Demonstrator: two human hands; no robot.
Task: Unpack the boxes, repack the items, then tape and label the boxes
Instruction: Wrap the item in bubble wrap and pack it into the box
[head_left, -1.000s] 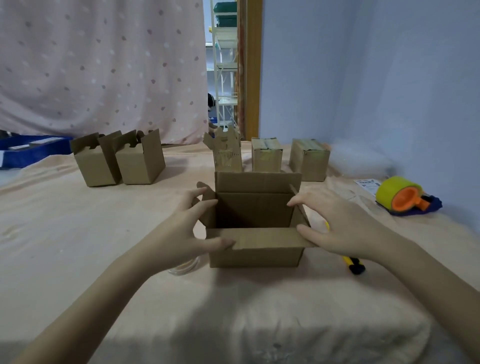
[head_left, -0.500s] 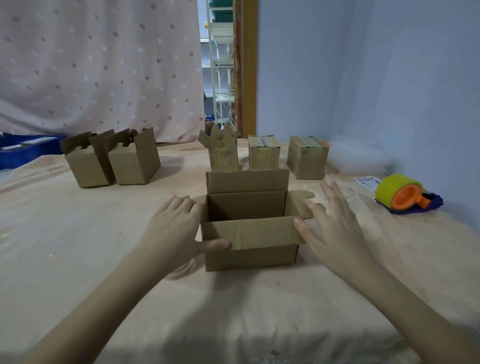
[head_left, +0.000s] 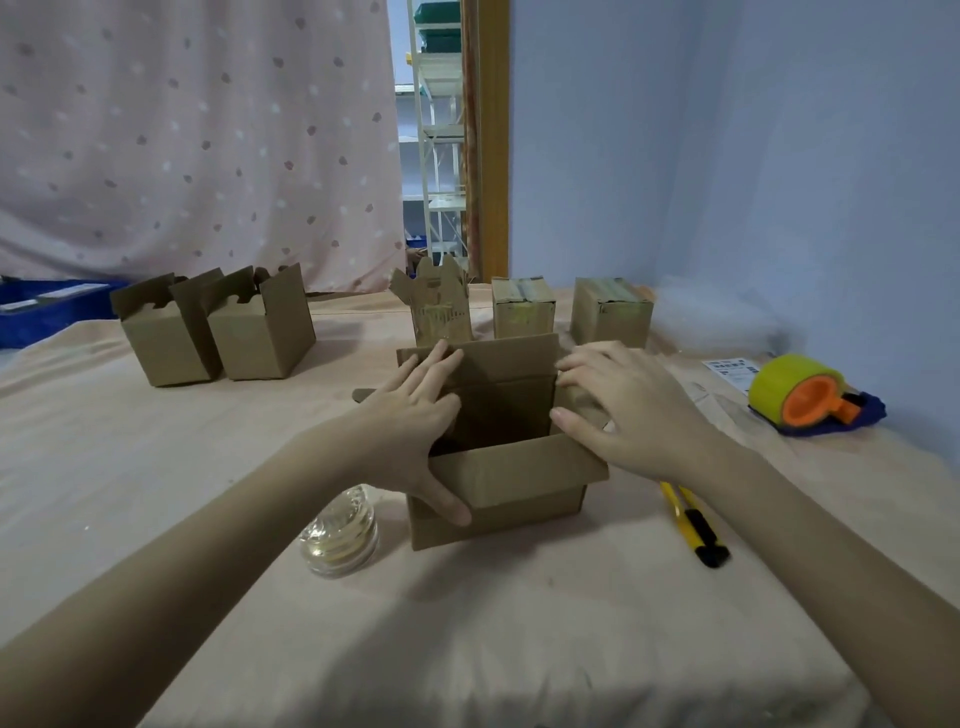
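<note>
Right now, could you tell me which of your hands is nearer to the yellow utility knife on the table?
Right. The right hand rests on the right side of the open box, just above and left of the utility knife. The left hand is on the box's far side.

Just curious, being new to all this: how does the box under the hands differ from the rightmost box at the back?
The front box stands open with its flaps up; the back box is closed and looks taped over the top. The left hand and right hand rest on the front box's flaps; nothing touches the back box. The front box also appears bigger, though it is nearer. Both are plain brown cardboard.
</note>
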